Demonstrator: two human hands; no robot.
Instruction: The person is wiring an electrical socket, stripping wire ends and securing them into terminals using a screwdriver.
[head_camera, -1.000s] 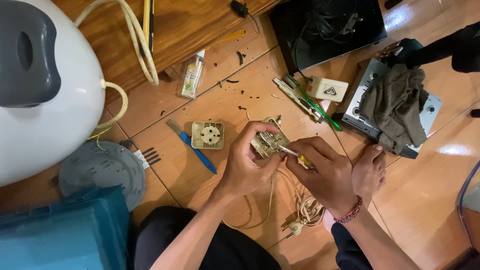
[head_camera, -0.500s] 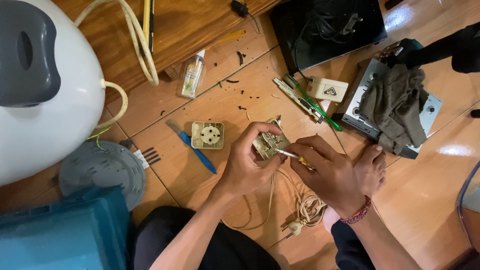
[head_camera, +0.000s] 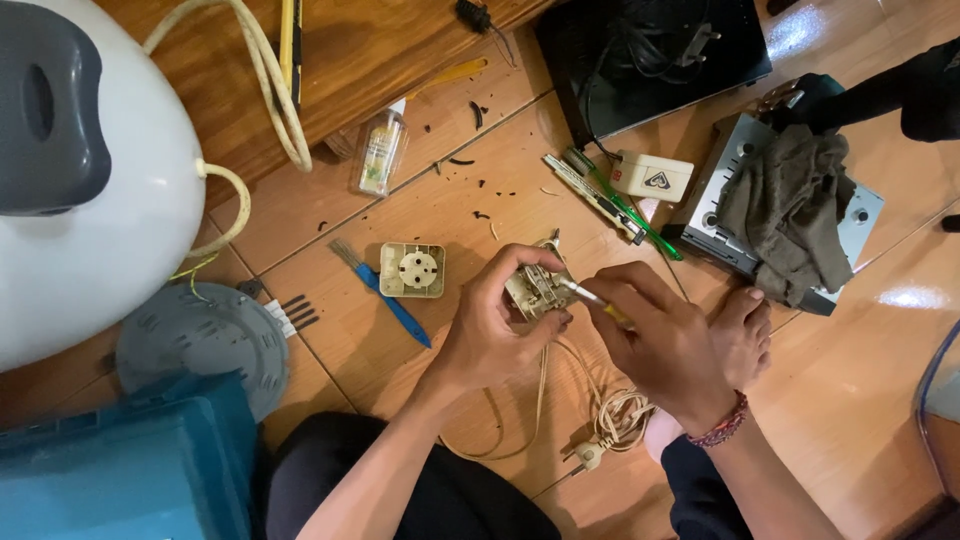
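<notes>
Left hand (head_camera: 492, 335) grips cream socket insert (head_camera: 535, 288); right hand (head_camera: 665, 345) applies screwdriver (head_camera: 592, 298).

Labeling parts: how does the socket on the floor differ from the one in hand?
The floor socket lies flat and untouched, face up, cover on. The held socket is tilted in the left hand, its inner metal parts showing, with the right hand putting a screwdriver to it. Both are cream.

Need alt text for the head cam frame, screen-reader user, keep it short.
Over a wooden floor, the left hand holds an opened cream socket insert while the right hand puts a screwdriver tip to it. A square socket cover and blue brush lie to the left, a coiled cord with plug below.
</notes>
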